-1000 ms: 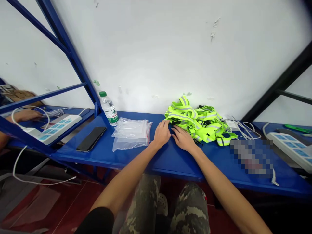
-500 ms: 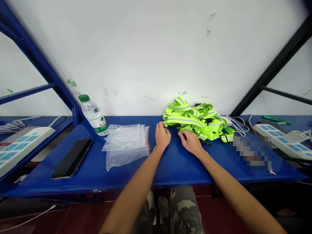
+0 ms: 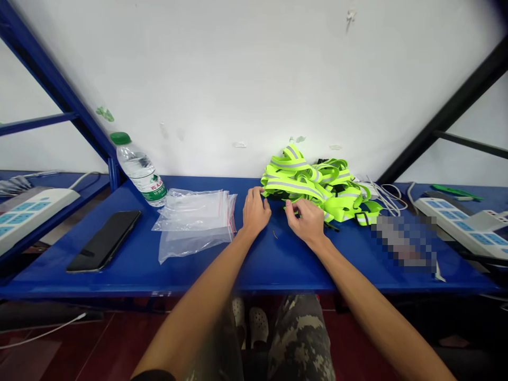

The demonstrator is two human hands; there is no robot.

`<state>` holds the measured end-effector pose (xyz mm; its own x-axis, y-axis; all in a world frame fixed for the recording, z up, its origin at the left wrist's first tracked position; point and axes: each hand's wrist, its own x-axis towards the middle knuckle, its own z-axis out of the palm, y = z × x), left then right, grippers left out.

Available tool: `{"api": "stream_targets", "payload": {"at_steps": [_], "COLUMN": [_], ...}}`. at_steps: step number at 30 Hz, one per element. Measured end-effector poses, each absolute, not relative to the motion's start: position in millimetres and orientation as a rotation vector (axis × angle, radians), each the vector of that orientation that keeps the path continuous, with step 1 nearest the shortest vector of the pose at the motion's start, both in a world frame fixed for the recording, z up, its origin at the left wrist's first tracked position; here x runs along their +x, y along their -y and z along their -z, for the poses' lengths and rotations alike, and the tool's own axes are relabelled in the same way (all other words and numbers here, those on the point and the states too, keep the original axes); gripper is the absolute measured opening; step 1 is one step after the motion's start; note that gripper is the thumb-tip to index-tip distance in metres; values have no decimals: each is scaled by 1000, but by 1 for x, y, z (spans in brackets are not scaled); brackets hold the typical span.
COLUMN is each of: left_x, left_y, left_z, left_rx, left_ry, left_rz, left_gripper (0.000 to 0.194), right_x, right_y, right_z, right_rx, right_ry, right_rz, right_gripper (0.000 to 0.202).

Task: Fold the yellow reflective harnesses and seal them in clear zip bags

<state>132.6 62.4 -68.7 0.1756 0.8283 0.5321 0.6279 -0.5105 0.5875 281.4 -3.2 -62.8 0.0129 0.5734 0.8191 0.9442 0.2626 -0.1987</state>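
- A black smartphone (image 3: 103, 247) lies flat at the left of the blue metal shelf (image 3: 278, 264).
- A clear plastic water bottle with a green cap (image 3: 137, 169) stands by the wall.
- A stack of clear zip bags (image 3: 194, 219) lies just left of the hands.
- The left hand (image 3: 256, 211), fingers curled, touches the edge of the pile of neon-yellow reflective straps (image 3: 313, 188).
- The right hand (image 3: 305, 222) pinches a strap at the pile's front.
- White power strips (image 3: 464, 225) lie far right.

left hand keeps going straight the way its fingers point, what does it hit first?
Most likely the pile of hi-vis straps. The left hand points away from the body, towards the wall, fingertips already at the pile's near-left edge. Whether they touch it is unclear from this view.
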Motion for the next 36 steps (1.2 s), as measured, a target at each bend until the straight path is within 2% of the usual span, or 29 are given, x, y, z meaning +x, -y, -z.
{"api": "stream_targets", "payload": {"at_steps": [3, 8, 11, 14, 19, 22, 24, 28, 32, 36], "left_x": [133, 133, 132, 132, 135, 137, 138, 138, 128, 111], "left_y": [-63, -63, -63, -62, -55, -48, -43, -38, -50, -63], "left_z": [69, 70, 69, 66, 56, 44, 37, 28, 27, 18], "left_rx": [2209, 2204, 2189, 2225, 2151, 1942, 1882, 1871, 1756, 1606], "left_ry": [-1409, -1397, -1383, -1284, -1058, -987, -976, -1083, -1180, -1238], "left_rz": [-1252, -1218, -1244, -1308, -1472, -1507, -1499, -1538, -1657, -1817], "left_gripper": [25, 31, 43, 54, 74, 83, 74, 41, 34, 36], "right_x": [293, 308, 304, 295, 281, 272, 267, 265, 282, 316], "right_y": [3, -16, -30, -37, -30, -23, -21, -20, -18, -15], "right_z": [44, 12, 12, 16, 0, -12, -14, -6, 0, -1], "right_rx": [-1372, -1470, -1561, -1549, -1229, -1099, -1057, -1104, -1162, -1223], "right_ry": [1619, 2019, 2238, 2050, 1523, 1354, 1347, 1368, 1335, 1147], "right_rz": [557, 569, 444, 346, 169, 14, -103, -213, -112, 93], "right_gripper": [17, 41, 32, 21, 13, 19, 25, 27, 18, 14]}}
